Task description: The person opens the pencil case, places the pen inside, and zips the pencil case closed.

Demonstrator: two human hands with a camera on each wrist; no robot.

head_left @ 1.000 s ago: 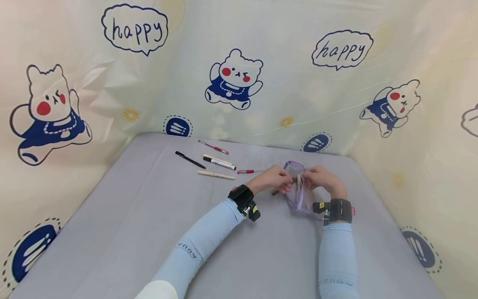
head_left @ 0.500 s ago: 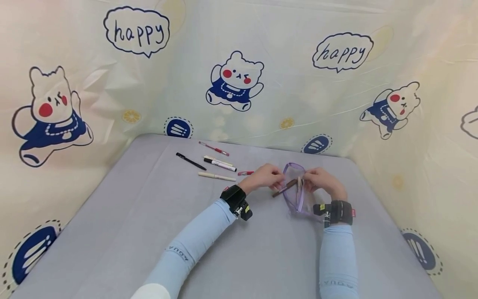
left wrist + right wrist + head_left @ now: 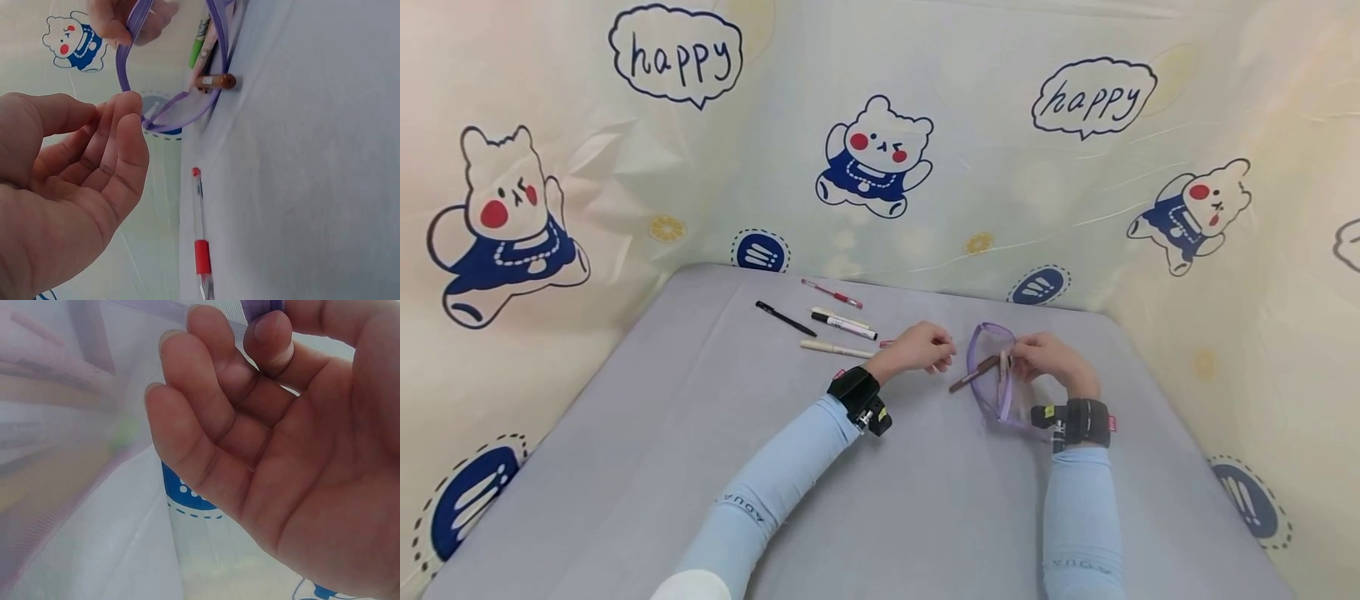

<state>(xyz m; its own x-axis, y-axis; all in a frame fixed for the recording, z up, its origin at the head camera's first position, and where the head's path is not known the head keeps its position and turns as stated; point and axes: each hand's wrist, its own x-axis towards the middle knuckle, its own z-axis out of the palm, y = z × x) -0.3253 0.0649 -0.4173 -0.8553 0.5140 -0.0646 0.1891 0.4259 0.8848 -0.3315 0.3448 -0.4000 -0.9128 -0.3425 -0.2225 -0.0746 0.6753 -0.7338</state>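
A see-through mesh pencil case with purple edging (image 3: 1005, 407) stands with its mouth spread on the right of the table. My right hand (image 3: 1043, 357) pinches its purple rim (image 3: 261, 307) between thumb and finger. Through the mesh, several pens show inside, one with a green end (image 3: 197, 52). A brown marker (image 3: 974, 374) lies across the mouth, one end sticking out to the left. My left hand (image 3: 922, 347) hovers left of the case, fingers loosely curled, holding nothing. Below it lies a clear pen with a red grip (image 3: 202, 256), mostly hidden by the hand in the head view.
Left of my left hand lie a black pen (image 3: 786, 318), a white marker with a black cap (image 3: 844, 325), a cream pen (image 3: 837, 348) and a red pen (image 3: 832, 293). Another cream pen lies behind the white marker. A printed curtain (image 3: 970, 192) rises behind the grey table (image 3: 647, 450).
My left hand has let go of the brown marker and drawn back to the left, leaving it across the case's mouth. The right hand keeps its grip on the rim.
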